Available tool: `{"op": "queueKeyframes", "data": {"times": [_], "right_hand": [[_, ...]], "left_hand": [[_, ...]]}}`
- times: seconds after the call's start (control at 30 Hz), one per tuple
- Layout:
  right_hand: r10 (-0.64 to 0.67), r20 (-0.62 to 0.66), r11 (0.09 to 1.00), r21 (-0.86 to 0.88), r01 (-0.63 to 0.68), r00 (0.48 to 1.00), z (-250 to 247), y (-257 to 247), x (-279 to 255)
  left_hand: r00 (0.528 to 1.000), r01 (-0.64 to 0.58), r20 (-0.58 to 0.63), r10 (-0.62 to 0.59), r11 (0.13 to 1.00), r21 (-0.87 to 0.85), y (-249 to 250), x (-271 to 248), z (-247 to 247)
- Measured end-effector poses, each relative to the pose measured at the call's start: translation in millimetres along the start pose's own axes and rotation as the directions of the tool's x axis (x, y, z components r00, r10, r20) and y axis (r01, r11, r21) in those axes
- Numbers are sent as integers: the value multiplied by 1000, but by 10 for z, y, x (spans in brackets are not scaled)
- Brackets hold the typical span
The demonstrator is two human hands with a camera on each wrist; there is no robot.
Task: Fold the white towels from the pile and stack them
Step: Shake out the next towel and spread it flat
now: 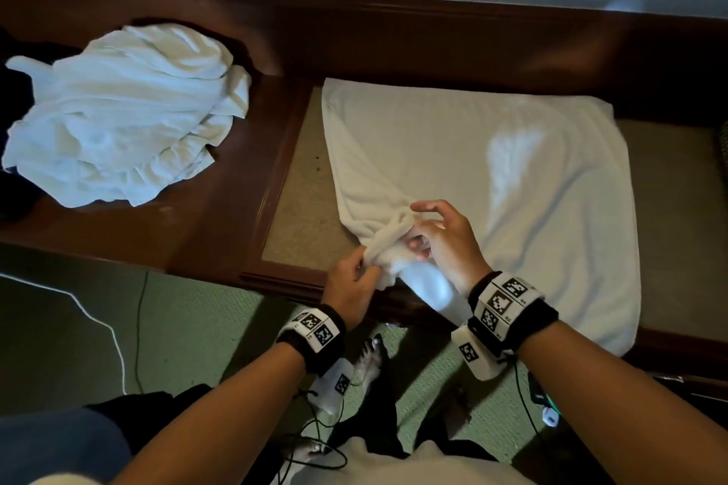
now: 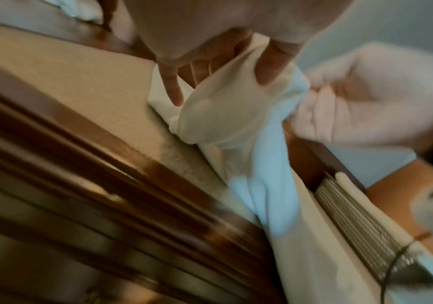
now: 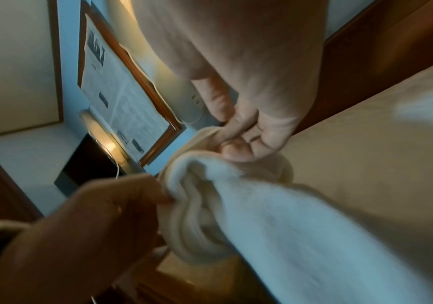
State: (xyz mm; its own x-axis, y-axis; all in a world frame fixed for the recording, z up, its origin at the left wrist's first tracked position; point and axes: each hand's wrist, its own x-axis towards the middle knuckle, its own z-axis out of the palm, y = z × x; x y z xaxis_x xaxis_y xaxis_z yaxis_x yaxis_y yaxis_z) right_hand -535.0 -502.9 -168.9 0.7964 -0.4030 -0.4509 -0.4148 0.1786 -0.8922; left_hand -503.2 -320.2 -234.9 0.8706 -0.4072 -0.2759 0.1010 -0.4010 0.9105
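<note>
Both hands pinching one towel (image 1: 472, 169) corner, left grip (image 1: 352, 287) and right grip (image 1: 441, 238) clamped on it

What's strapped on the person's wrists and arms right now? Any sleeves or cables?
Bare forearms, no sleeves. Each wrist wears a black band carrying white blocks printed with black square tag markers; the left band is similar. A white camera unit hangs under each wrist, trailing thin dark cables.

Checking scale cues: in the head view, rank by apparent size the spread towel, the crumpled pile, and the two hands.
1. Spread towel
2. Crumpled pile
3. Right hand and left hand: about alike, not ranked.
</note>
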Motion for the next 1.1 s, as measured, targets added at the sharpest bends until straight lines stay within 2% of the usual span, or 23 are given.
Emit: {"op": "queueKeyframes", "data": {"times": [0.07, 0.1, 0.17, 0.23, 0.3, 0.33, 0.4, 0.47, 0.57, 0.7, 0.77, 0.8, 0.87, 0.93, 0.97, 1.0, 1.07, 1.1], "right_hand": [[1, 1, 987, -163, -1, 1000, -65, 231, 62], [0, 48, 952, -306, 15, 999, -96, 335, 55], [19, 157, 798, -597, 80, 987, -141, 536, -9], [11, 197, 617, -773, 149, 980, -153, 680, -60], [-85, 198, 473, -855, 215, 976, -137, 758, -75], [-143, 195, 423, -874, 238, 970, -120, 763, -85], [-225, 202, 361, -892, 274, 953, -104, 771, -91], [-242, 222, 377, -875, 303, 944, -114, 737, -105], [-209, 259, 425, -844, 326, 943, -194, 676, -135], [-184, 226, 414, -865, 284, 957, -397, 677, -146], [-161, 202, 408, -878, 252, 966, -484, 689, -153], [-141, 193, 394, -889, 234, 971, -512, 694, -151], [-60, 198, 351, -913, 207, 978, -532, 690, -163], [47, 234, 291, -933, 211, 971, -520, 684, -167], [92, 257, 267, -937, 225, 962, -510, 697, -169], [103, 282, 248, -936, 249, 954, -503, 724, -166], [46, 310, 235, -927, 291, 950, -489, 782, -148], [4, 302, 273, -918, 289, 953, -469, 787, -134]], "left_hand": [[1000, -8, -24, 6, 994, -107, -15, 11, -59], [1000, -4, -28, 0, 987, -161, -8, 22, -76], [1000, 2, -20, -7, 970, -245, 10, 44, -80], [1000, -4, 19, 9, 966, -257, 33, 37, -50], [996, 22, 86, -3, 974, -225, 62, 21, -2], [995, 23, 101, -7, 987, -157, 58, 25, 19], [998, -37, 48, 34, 998, 54, 50, 61, 52], [996, -74, -43, 80, 988, 137, 67, 120, 30], [978, -20, -209, 19, 1000, -4, 111, 215, -84], [909, -36, -415, -37, 985, -166, -2, 305, -368], [931, -9, -361, -60, 983, -185, -137, 302, -477], [957, 26, -284, -62, 991, -129, -237, 276, -522], [994, 108, -46, -104, 987, 115, -394, 232, -622], [962, 161, 144, -233, 908, 388, -462, 179, -719], [944, 164, 181, -277, 867, 471, -461, 151, -749], [936, 196, 160, -314, 842, 503, -454, 147, -756], [932, 333, 1, -363, 857, 393, -420, 192, -734], [926, 372, -73, -370, 862, 344, -436, 236, -714]]}}
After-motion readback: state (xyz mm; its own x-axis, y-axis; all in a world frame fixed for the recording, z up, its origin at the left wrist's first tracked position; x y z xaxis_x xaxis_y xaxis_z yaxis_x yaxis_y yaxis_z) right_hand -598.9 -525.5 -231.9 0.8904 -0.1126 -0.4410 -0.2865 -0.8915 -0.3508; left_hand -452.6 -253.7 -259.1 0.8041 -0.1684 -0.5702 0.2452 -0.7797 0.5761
